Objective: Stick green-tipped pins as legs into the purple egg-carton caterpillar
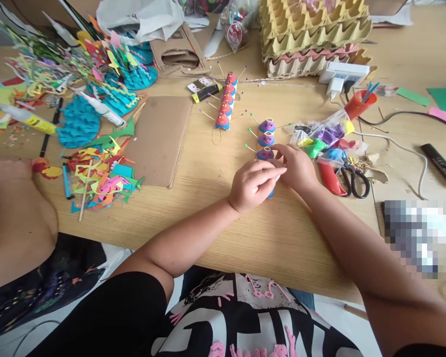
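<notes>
A row of egg-carton cups, painted purple and blue with yellow rings, stands on the table. Green-headed sticks jut from its sides. My left hand is over its near end, thumb and fingers pinched together. From the other side my right hand reaches in, fingers curled against the row at the third cup. Whatever lies between the fingertips is too small or hidden to name. My hands cover most of the nearer cups; a bit of blue shows below. A similar red and blue row with purple-headed sticks stands farther left.
Paper scraps, a cardboard sheet and glue bottles lie left. Scissors, clay bags, an orange cup and a power strip are right. Egg trays stack behind. Another person's arm rests far left.
</notes>
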A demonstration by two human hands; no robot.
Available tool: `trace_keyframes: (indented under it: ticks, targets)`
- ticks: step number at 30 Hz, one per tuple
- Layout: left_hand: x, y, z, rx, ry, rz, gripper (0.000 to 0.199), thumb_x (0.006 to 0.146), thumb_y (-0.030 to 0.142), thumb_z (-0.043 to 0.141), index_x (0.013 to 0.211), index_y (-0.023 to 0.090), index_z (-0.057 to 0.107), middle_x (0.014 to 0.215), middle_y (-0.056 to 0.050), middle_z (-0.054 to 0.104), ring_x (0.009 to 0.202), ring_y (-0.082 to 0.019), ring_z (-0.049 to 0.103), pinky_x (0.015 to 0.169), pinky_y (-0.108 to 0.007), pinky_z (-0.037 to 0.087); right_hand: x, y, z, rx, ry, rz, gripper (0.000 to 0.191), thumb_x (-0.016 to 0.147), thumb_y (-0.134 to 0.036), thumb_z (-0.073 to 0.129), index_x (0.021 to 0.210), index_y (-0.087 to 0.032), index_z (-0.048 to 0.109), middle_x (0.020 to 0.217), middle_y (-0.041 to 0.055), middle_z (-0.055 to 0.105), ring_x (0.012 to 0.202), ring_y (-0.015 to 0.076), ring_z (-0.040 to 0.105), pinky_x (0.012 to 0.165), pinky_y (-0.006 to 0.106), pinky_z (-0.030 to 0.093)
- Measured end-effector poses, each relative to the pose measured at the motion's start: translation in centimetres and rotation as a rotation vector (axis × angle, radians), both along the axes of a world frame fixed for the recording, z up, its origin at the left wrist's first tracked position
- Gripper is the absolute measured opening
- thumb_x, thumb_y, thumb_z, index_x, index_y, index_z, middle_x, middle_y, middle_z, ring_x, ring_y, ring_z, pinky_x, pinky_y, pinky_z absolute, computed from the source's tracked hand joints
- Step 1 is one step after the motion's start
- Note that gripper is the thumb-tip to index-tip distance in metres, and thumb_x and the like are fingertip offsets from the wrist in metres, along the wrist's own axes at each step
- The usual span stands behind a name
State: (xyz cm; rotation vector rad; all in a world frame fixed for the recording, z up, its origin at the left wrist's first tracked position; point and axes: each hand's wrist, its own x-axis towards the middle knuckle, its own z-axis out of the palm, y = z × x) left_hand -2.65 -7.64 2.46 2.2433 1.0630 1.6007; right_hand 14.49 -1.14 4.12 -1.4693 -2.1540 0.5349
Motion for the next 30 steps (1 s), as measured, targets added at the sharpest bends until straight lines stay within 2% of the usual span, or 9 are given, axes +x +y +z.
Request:
trace_keyframes:
  ticks: [4,7,11,14,17,20,22,25,30]
  targets:
    - [0.5,-0.1,-0.3,0.003,-0.043,-0.065,0.023,0.103,0.021,0.062,0.111,0.025,0.082,0.097,-0.005,0.081,0.087,-0.014,0.074,0.086,-0.03,0.062,-0.4,1.3,-0.1,-0.016,0.016,-0.021,0.038,0.091,-0.034,0.071,0.126,-0.025,0.079,0.101,0.0077,0.076,0.08,0.0215,0.065,0.076,0.036,0.048]
    - [0.7,-0.4,-0.2,-0.008,-0.123,-0.142,0.02,0.101,0.018,0.063,0.107,0.024,0.082,0.091,-0.003,0.08,0.083,-0.012,0.074,0.081,-0.027,0.062,0.9,1.9,0.3,-0.001,0.108,-0.023,0.033,0.089,-0.031,0.073,0.121,-0.023,0.079,0.09,0.0045,0.073,0.072,0.0177,0.059,0.074,0.034,0.047]
    - [1.2,-1.2,0.0,-0.143,-0.161,-0.332,0.018,0.1,0.02,0.065,0.107,0.021,0.081,0.093,-0.004,0.079,0.06,-0.006,0.062,0.06,-0.021,0.055,4.1,4.1,2.4,0.037,0.193,-0.188,0.018,0.091,-0.026,0.075,0.108,-0.02,0.079,0.082,0.0041,0.067,0.07,0.0147,0.052,0.072,0.034,0.043]
    - [1.6,-1.6,0.0,-0.176,-0.143,-0.436,0.017,0.098,0.018,0.067,0.103,0.021,0.082,0.091,-0.005,0.08,0.063,-0.008,0.066,0.063,-0.023,0.058,5.6,7.4,4.3,0.034,0.128,-0.266,0.027,0.089,-0.023,0.081,0.115,-0.017,0.079,0.089,0.0069,0.069,0.072,0.0138,0.051,0.074,0.035,0.042]
    - [1.9,-1.8,-0.3,-0.162,-0.143,-0.505,0.021,0.094,0.012,0.068,0.104,0.023,0.083,0.094,-0.006,0.082,0.072,-0.011,0.073,0.069,-0.025,0.062,5.6,10.7,5.6,-0.004,0.009,-0.175,0.029,0.085,-0.021,0.086,0.113,-0.012,0.083,0.096,0.0095,0.071,0.073,0.0111,0.051,0.075,0.034,0.041]
    - [1.9,-1.8,-0.5,-0.166,-0.132,-0.508,0.023,0.093,0.011,0.068,0.105,0.024,0.083,0.096,-0.006,0.082,0.076,-0.012,0.076,0.073,-0.026,0.064,4.6,12.8,6.2,-0.064,-0.136,-0.057,0.032,0.084,-0.028,0.088,0.11,-0.01,0.086,0.09,0.0075,0.07,0.074,0.0097,0.052,0.075,0.033,0.039]
    - [1.9,-1.8,-0.5,-0.166,-0.128,-0.508,0.022,0.093,0.011,0.068,0.105,0.024,0.083,0.096,-0.007,0.082,0.077,-0.013,0.076,0.073,-0.026,0.064,3.8,13.5,6.6,-0.112,-0.224,-0.024,0.037,0.083,-0.033,0.089,0.112,-0.01,0.087,0.084,0.0044,0.068,0.071,0.0083,0.049,0.075,0.034,0.036]
    - [1.9,-1.8,-0.5,-0.14,-0.129,-0.497,0.019,0.095,0.012,0.068,0.103,0.021,0.082,0.095,-0.008,0.082,0.078,-0.013,0.077,0.073,-0.026,0.064,2.8,14.0,7.0,-0.176,-0.324,0.004,0.04,0.085,-0.038,0.085,0.113,-0.01,0.087,0.089,0.004,0.071,0.072,0.0057,0.046,0.076,0.036,0.034]
    - [1.8,-1.7,-0.3,-0.09,-0.123,-0.463,0.017,0.097,0.013,0.065,0.102,0.019,0.08,0.093,-0.008,0.082,0.075,-0.012,0.075,0.071,-0.025,0.063,2.1,14.7,6.9,-0.163,-0.416,-0.004,0.031,0.089,-0.029,0.079,0.109,-0.007,0.088,0.085,0.004,0.074,0.071,0.0047,0.043,0.077,0.037,0.032]
